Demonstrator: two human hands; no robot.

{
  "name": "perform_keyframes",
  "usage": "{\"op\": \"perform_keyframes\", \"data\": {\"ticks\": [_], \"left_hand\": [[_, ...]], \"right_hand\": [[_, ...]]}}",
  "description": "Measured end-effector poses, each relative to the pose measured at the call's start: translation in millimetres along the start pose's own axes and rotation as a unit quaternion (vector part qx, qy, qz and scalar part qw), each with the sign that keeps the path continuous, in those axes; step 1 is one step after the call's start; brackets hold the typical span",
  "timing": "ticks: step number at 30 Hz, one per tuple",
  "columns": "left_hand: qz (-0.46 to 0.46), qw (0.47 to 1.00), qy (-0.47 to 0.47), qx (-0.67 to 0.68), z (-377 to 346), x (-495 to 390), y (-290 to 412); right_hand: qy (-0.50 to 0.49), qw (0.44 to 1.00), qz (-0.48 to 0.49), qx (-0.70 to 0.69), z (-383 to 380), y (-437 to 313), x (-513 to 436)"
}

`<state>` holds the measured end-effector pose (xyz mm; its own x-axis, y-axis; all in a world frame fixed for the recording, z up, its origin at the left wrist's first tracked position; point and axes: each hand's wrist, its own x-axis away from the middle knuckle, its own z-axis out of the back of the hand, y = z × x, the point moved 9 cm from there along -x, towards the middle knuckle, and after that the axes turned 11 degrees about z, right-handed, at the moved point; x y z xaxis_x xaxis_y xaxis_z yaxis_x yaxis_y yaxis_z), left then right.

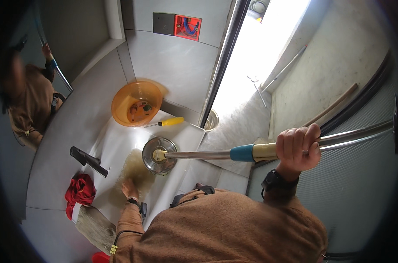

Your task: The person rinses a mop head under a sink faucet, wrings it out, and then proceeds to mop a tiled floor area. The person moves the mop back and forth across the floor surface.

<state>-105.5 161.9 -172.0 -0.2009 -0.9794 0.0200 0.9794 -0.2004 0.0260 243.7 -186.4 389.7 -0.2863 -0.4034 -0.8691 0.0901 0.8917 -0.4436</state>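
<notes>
In my right hand (pixel 299 148) is the metal pole of a mop (pixel 199 155), gripped around a cream sleeve beside a blue collar (pixel 242 153). The pole runs left to a round metal mop disc (pixel 154 160), which tilts over the white washbasin (pixel 182 171). A little green fringe shows at the disc's lower edge. My left hand (pixel 130 190) reaches into brown, murky water (pixel 133 167) in the basin, just below and left of the disc. Its fingers are partly hidden in the water.
An orange plastic basin (pixel 120 105) holding small items sits at the back, near a yellow-handled screwdriver (pixel 172 121). A black faucet (pixel 88 161) and red cloth (pixel 82 190) are on the left. A grey towel (pixel 98 227) hangs below. An uncovered red wall box (pixel 187 27) shows wires.
</notes>
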Motion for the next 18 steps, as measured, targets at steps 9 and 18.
{"op": "perform_keyframes", "data": {"ticks": [9,18], "left_hand": [[-0.079,0.995,0.066,0.010,-15.1,-13.1,-5.3],[-0.037,0.993,0.083,-0.072,-13.5,-20.9,-17.8]], "right_hand": [[-0.006,1.000,-0.006,-0.004,-0.1,4.7,-0.6],[-0.024,0.999,-0.011,-0.020,1.1,9.1,0.4]]}}
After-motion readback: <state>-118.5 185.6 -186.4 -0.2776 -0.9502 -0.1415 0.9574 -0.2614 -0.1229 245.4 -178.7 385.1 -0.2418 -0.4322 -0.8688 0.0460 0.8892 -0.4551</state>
